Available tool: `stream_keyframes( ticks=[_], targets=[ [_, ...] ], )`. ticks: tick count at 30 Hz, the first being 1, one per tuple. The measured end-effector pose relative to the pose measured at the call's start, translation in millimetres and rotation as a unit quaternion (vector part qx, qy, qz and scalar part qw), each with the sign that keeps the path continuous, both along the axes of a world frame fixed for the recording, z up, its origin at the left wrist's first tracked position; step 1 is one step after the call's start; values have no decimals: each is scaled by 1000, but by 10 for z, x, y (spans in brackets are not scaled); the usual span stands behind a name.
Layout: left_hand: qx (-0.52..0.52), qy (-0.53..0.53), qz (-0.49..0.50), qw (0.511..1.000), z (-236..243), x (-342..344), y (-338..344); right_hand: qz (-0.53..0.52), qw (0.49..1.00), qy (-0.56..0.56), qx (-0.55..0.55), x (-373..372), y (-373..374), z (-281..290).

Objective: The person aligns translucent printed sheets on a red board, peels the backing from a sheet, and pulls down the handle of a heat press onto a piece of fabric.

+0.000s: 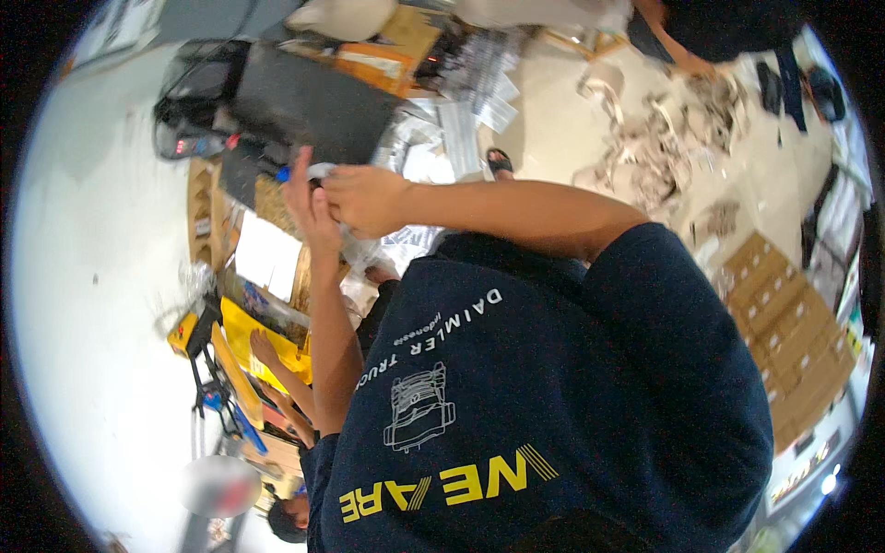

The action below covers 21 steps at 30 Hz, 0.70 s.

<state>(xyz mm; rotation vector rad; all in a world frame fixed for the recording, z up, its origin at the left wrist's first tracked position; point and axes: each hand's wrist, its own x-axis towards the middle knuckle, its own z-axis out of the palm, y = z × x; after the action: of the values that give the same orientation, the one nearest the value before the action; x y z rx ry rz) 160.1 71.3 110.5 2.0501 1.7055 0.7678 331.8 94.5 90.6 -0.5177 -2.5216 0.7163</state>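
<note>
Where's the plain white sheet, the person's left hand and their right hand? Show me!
Plain white sheet (266, 257): head view, middle of its bright face.
Left hand (314, 217): head view, middle of the hand, below the raised finger.
Right hand (371, 199): head view, back of the hand.

The left hand (312, 214) and right hand (371, 201) partly hide a blurred whitish item (321, 170).

Brown counter (274, 200): white sheet (267, 256) flat on it; yellow sheet (241, 323) farther along, partly covered by arm. Pale floor (550, 115): tan heap (650, 157), crumpled, material unclear; sandalled foot (499, 164) near printed papers (458, 138).
</note>
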Motion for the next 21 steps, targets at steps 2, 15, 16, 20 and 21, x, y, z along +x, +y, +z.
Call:
stream_keyframes(
  ticks=[2,15,16,20,21],
  targets=[
    [2,53,14,999,-124,54,-167,-116,990,69,-50,643,-24,-229],
    [-9,299,21,954,-256,214,-105,-285,517,-561,-581,4889,-3308,-3312],
    [-11,302,35,952,-291,200,-131,-347,480,-521,-614,4754,-3366,-3434],
    [-30,291,16,956,-146,330,12,-587,384,-296,-649,3695,-3334,-3032],
    [-20,304,14,952,-123,336,-29,-650,342,-272,-622,3433,-3318,-3079]
  ],
)
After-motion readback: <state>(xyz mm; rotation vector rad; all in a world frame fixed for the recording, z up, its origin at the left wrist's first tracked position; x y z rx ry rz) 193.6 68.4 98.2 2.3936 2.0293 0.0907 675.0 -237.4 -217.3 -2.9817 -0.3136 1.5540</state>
